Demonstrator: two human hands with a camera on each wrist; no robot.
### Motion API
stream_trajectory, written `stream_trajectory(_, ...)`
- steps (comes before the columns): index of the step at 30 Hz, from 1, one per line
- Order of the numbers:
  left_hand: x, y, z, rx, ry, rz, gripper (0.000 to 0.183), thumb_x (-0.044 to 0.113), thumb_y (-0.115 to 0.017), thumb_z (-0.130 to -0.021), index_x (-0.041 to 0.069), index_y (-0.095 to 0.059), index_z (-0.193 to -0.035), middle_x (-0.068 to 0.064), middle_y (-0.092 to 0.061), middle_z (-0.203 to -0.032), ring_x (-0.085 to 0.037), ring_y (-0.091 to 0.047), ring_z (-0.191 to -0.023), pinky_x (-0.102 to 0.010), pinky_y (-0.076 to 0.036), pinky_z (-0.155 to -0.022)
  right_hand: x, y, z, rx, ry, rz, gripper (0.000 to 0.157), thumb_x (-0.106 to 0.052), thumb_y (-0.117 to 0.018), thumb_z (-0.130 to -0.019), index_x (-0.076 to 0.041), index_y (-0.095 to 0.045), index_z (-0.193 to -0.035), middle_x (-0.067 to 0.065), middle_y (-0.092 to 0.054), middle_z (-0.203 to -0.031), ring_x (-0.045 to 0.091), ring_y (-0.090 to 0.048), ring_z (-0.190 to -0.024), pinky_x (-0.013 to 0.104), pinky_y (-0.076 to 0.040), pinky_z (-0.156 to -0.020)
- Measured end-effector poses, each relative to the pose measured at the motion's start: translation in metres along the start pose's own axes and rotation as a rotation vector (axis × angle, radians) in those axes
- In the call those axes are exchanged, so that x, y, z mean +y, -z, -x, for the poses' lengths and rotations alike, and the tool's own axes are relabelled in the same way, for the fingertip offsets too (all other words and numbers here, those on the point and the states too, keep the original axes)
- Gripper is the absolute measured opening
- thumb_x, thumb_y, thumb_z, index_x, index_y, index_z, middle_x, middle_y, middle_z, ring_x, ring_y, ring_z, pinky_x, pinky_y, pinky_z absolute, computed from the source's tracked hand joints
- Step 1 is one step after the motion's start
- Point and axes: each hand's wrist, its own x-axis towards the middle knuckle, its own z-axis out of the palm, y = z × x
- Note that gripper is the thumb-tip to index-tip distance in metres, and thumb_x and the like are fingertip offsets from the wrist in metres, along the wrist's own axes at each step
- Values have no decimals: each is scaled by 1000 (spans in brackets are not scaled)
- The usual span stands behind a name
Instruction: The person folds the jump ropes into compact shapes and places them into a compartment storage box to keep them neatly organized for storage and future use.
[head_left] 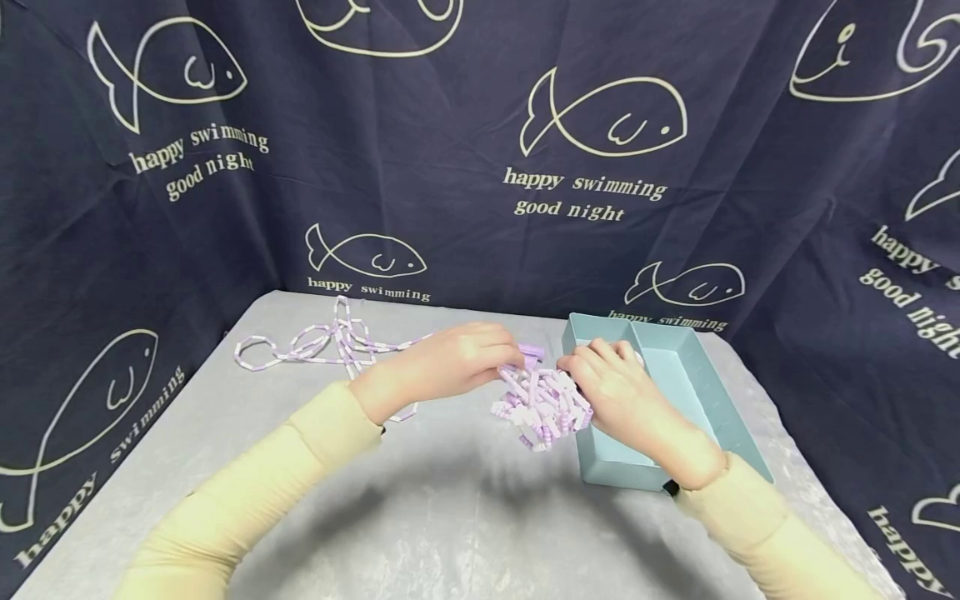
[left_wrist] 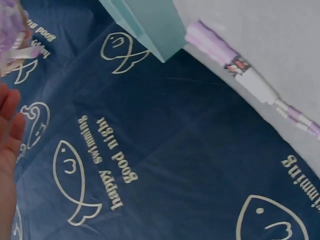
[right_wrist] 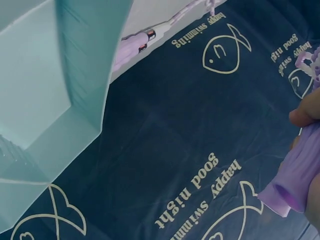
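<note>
A purple-and-white beaded jump rope [head_left: 543, 410] hangs bundled between both hands, raised over the table. My left hand [head_left: 468, 357] has its fingertips at the upper left of this bundle, pinching its strands; in the left wrist view, its fingers [left_wrist: 10, 117] show just below the beads. My right hand [head_left: 618, 390] grips the rope's purple handle [right_wrist: 292, 175], whose hollow end sticks out below the fingers in the right wrist view. A second beaded jump rope [head_left: 345, 342] lies in loose loops at the table's left, partly hidden behind the left arm.
A blue-green divided tray [head_left: 731, 400] stands on the table's right, behind and under the right hand. The second rope's purple handle [left_wrist: 212, 45] lies on the grey table [head_left: 420, 517] near the tray's left wall. A dark fish-print cloth [head_left: 465, 167] hangs around the table.
</note>
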Motion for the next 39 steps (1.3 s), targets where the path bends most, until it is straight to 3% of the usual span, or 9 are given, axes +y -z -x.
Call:
stream_trajectory(6, -7, -3, 6, 61, -109, -28, 16, 2, -67, -78, 10, -64, -92, 1, -60, -90, -16, -56, -86, -27, -45, -78, -3, -1, -1, -16, -6, 8, 27, -3, -61, -75, -6, -54, -101, 3, -55, -91, 25, -49, -82, 42, -35, -69)
stream_trajectory(13, -2, -2, 9, 18, -133, -129, 10, 1, -55, -75, 10, -54, -80, 1, -57, -89, -16, -51, -81, -26, -40, -69, 1, 0, 5, -14, -31, 10, 28, 2, -60, -73, -6, -54, -99, 4, -56, -91, 25, -49, -82, 42, -35, -70)
stream_trajectory(19, -2, -1, 8, -39, -81, -164, 11, -1, -51, -72, 9, -48, -75, -1, -49, -77, -18, -45, -73, -27, -39, -68, 3, -1, 9, -17, -60, 34, 27, 7, -51, -76, -4, -55, -100, 6, -57, -91, 27, -49, -80, 42, -34, -69)
stream_trajectory(25, 1, -2, 5, -13, 1, -246, 12, -6, -53, -73, 6, -51, -76, -5, -50, -77, -21, -49, -71, -28, -43, -69, 6, 1, 14, -34, -129, 72, 26, 7, -52, -77, -4, -55, -100, 6, -56, -88, 28, -48, -78, 42, -31, -67)
stream_trajectory(29, 3, -7, 8, 24, 63, -176, 14, -6, -56, -75, 6, -53, -81, -3, -54, -82, -20, -53, -76, -28, -45, -75, 6, 2, 17, -45, -141, 75, 28, 8, -53, -76, -5, -56, -100, 5, -56, -87, 27, -47, -78, 42, -31, -67)
stream_trajectory(33, 5, -13, 10, 43, 114, 6, 19, -1, -66, -77, 8, -56, -89, 0, -57, -86, -15, -56, -84, -24, -45, -83, 3, 3, 16, -36, -137, 77, 29, 8, -55, -74, -6, -57, -99, 5, -56, -88, 27, -48, -79, 42, -31, -67)
stream_trajectory(36, 5, -17, 10, 56, 124, 111, 18, 0, -68, -79, 8, -58, -92, 1, -59, -87, -12, -57, -85, -21, -45, -84, 1, 3, 14, -16, -120, 82, 26, 7, -54, -75, -5, -56, -98, 6, -56, -88, 28, -49, -80, 43, -32, -67)
stream_trajectory(39, 4, -18, 11, 68, 111, 137, 14, 0, -64, -82, 9, -61, -92, 1, -60, -85, -11, -57, -84, -20, -45, -83, 0, 3, 13, -4, -101, 85, 24, 6, -52, -76, -4, -56, -97, 7, -56, -88, 29, -49, -80, 44, -33, -67)
